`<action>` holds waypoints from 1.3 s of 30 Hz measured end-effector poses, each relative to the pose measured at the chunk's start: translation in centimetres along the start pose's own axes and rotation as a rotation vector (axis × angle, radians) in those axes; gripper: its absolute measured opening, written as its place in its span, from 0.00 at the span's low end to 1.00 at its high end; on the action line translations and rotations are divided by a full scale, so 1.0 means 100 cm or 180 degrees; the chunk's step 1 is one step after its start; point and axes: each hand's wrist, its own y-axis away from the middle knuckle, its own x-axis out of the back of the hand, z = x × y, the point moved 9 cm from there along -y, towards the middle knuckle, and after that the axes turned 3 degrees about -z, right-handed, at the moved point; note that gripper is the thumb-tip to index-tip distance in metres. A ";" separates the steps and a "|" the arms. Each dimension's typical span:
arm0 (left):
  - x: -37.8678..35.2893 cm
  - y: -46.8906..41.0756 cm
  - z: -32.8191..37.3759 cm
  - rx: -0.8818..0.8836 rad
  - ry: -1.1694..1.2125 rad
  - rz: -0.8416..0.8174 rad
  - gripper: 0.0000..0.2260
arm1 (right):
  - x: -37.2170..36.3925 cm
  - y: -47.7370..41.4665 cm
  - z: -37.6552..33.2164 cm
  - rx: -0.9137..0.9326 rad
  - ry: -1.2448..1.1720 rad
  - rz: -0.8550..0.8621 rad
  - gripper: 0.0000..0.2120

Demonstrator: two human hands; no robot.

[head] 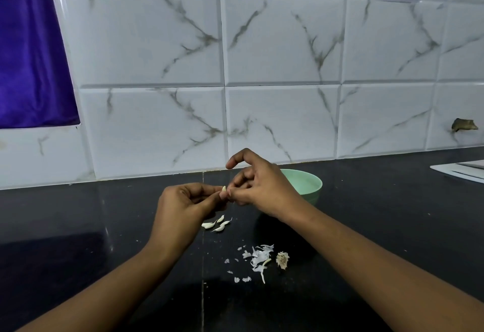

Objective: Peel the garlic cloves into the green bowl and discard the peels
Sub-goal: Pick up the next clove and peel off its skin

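Left hand [183, 206] and right hand [259, 190] pinched one garlic clove [224, 188], mid-peel. Four cloves [217, 224] waited on the counter [78, 226]; peels [258, 258] undiscarded; green bowl [313, 183] contents unclear.

Head camera looks forward-down, close over the counter [78, 226]

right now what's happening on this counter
A person is peeling garlic at a dark counter. The left hand and right hand both pinch one garlic clove just left of the green bowl. A few more cloves lie on the counter under the hands, and a scatter of peels with a dry root stub sits nearer the person.
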 end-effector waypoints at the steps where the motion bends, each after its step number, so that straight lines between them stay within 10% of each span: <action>1: 0.000 0.000 0.001 -0.0013 0.0000 0.0003 0.01 | 0.000 0.001 -0.003 0.0082 0.0185 0.0059 0.17; 10: -0.001 0.000 0.002 -0.0130 -0.0125 -0.0025 0.05 | -0.004 0.007 -0.018 0.0491 0.0716 0.0202 0.21; 23: -0.005 -0.002 -0.015 0.0439 0.1139 -0.0036 0.03 | 0.007 -0.002 0.007 -0.0540 -0.0394 -0.0232 0.07; 32: -0.003 -0.004 -0.013 0.0351 0.1018 -0.0009 0.03 | -0.001 -0.001 0.000 -0.0089 0.0621 -0.0260 0.03; 39: 0.000 -0.006 -0.007 0.0134 0.0782 -0.0048 0.03 | -0.019 0.003 0.018 -0.0703 -0.0490 -0.0651 0.06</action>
